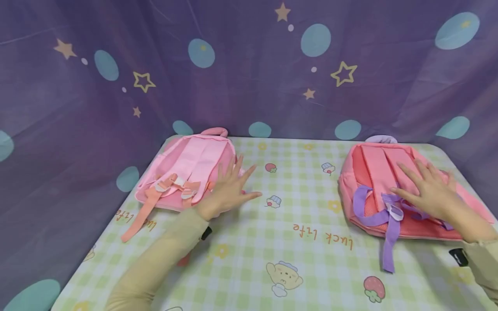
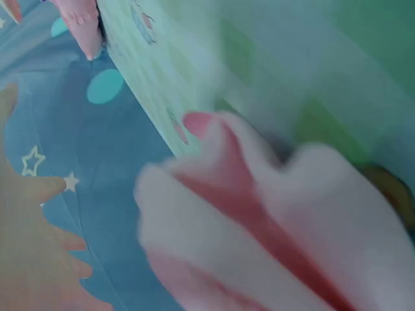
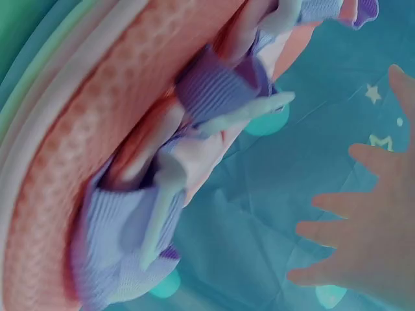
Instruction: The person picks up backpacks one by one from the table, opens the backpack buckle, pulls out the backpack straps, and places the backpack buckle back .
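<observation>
A light pink backpack (image 1: pixel 194 157) lies on the table at the left, its shoulder straps up and orange webbing trailing toward the front. My left hand (image 1: pixel 229 190) is spread over its right edge, fingers straight, holding nothing. At the right lies a coral pink backpack (image 1: pixel 373 168), also straps up, with purple webbing and a buckle near its lower end. Above its right half my right hand (image 1: pixel 435 194) spreads its fingers, gripping nothing. In the right wrist view the purple webbing (image 3: pixel 123 220) shows close up, with the spread right hand (image 3: pixel 369 227) apart from it.
A green-checked tablecloth (image 1: pixel 311 198) with printed strawberries and cupcakes covers the table and shows between the two backpacks. Behind and to the left hangs a purple curtain (image 1: pixel 249 86) with stars and blue ovals. A black wrist device (image 1: pixel 459 257) sits below the right hand.
</observation>
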The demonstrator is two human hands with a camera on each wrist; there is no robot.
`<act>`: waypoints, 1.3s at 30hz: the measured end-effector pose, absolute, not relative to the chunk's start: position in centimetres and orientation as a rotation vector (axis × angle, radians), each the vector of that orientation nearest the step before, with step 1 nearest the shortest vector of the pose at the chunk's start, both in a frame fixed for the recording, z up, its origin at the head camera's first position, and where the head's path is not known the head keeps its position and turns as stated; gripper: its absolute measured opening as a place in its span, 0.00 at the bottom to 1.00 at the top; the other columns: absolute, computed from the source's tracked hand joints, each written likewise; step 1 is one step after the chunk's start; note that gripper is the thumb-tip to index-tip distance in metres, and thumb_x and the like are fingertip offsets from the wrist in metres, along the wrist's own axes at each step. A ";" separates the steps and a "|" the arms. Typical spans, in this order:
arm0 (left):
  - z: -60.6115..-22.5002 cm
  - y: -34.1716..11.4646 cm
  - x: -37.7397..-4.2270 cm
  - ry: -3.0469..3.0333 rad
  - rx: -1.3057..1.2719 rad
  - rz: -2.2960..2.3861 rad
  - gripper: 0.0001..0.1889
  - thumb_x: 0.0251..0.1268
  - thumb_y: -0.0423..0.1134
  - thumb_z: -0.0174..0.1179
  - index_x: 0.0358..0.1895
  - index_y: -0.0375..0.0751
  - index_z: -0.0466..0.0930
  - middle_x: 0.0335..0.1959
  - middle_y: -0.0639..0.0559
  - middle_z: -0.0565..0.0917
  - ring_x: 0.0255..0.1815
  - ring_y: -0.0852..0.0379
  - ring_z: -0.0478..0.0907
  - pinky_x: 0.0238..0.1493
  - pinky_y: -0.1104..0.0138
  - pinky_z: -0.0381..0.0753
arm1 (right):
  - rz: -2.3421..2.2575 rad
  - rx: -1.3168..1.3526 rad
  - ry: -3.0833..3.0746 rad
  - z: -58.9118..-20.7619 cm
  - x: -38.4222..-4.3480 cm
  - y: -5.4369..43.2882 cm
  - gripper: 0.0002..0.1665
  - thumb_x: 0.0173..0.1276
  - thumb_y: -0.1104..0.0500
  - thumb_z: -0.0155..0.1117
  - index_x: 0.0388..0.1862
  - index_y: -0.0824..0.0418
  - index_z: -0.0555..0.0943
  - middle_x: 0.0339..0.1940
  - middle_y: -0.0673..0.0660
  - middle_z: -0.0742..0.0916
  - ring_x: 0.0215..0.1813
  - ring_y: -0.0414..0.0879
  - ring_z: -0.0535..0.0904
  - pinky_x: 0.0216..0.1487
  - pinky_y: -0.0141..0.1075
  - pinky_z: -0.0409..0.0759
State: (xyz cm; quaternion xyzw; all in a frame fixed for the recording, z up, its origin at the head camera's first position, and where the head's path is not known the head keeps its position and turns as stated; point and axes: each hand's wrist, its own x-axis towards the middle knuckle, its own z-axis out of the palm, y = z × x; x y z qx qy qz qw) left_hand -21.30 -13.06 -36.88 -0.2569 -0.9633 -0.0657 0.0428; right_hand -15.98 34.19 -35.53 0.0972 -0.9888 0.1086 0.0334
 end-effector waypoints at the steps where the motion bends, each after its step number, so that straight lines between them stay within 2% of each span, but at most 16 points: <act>1: -36.9 -12.7 -21.3 -2.944 -0.788 -0.187 0.41 0.53 0.70 0.42 0.69 0.55 0.49 0.70 0.41 0.33 0.69 0.44 0.27 0.61 0.43 0.29 | 0.343 0.293 -3.042 -35.6 -16.0 34.4 0.47 0.61 0.40 0.51 0.71 0.47 0.37 0.68 0.71 0.44 0.65 0.71 0.34 0.51 0.70 0.27; 4: -36.9 -11.6 -21.5 -2.930 -0.800 -0.176 0.41 0.53 0.69 0.43 0.68 0.54 0.51 0.70 0.42 0.34 0.69 0.44 0.27 0.61 0.42 0.29 | 0.394 0.263 -3.036 -35.7 -16.1 35.2 0.47 0.62 0.41 0.51 0.71 0.49 0.39 0.67 0.73 0.44 0.64 0.74 0.36 0.51 0.70 0.27; 10: -36.8 -9.3 -21.9 -2.925 -0.840 -0.241 0.38 0.54 0.67 0.46 0.67 0.57 0.52 0.70 0.42 0.36 0.69 0.46 0.26 0.61 0.44 0.27 | 0.424 0.186 -3.033 -35.8 -16.1 36.6 0.46 0.62 0.41 0.50 0.70 0.55 0.41 0.63 0.79 0.51 0.65 0.71 0.41 0.51 0.70 0.30; 16: -36.8 -6.7 -22.3 -2.934 -0.902 -0.271 0.38 0.56 0.66 0.44 0.68 0.53 0.51 0.70 0.41 0.38 0.69 0.45 0.28 0.62 0.43 0.32 | 0.500 0.150 -3.027 -35.8 -16.1 37.9 0.45 0.64 0.43 0.49 0.70 0.57 0.41 0.62 0.80 0.52 0.62 0.74 0.44 0.51 0.70 0.35; 23: -36.7 -3.3 -22.2 -2.942 -0.988 -0.306 0.38 0.57 0.66 0.43 0.68 0.53 0.50 0.70 0.41 0.40 0.69 0.44 0.32 0.63 0.44 0.37 | 0.614 0.124 -2.999 -36.1 -16.4 39.8 0.44 0.64 0.47 0.51 0.68 0.67 0.45 0.60 0.80 0.56 0.59 0.78 0.47 0.51 0.69 0.45; 27: -36.8 -1.6 -22.2 -2.940 -1.024 -0.406 0.37 0.57 0.65 0.44 0.68 0.53 0.50 0.70 0.43 0.42 0.70 0.45 0.34 0.63 0.45 0.38 | 0.714 0.123 -2.976 -36.4 -16.7 41.1 0.42 0.64 0.49 0.52 0.66 0.71 0.48 0.58 0.82 0.58 0.59 0.77 0.48 0.54 0.66 0.45; 32: -37.0 0.3 -22.2 -2.937 -1.068 -0.516 0.36 0.58 0.63 0.46 0.68 0.52 0.51 0.70 0.43 0.46 0.70 0.46 0.38 0.64 0.47 0.41 | 0.719 0.051 -3.002 -36.8 -17.0 42.5 0.41 0.65 0.48 0.50 0.66 0.72 0.49 0.55 0.84 0.60 0.52 0.81 0.55 0.48 0.67 0.53; 39: -37.2 3.0 -21.4 -2.928 -1.164 -0.599 0.35 0.59 0.60 0.49 0.68 0.51 0.52 0.69 0.43 0.50 0.69 0.49 0.46 0.65 0.54 0.48 | 0.721 -0.106 -3.074 -37.2 -16.6 43.9 0.42 0.63 0.43 0.49 0.64 0.72 0.52 0.51 0.86 0.61 0.48 0.81 0.57 0.43 0.67 0.57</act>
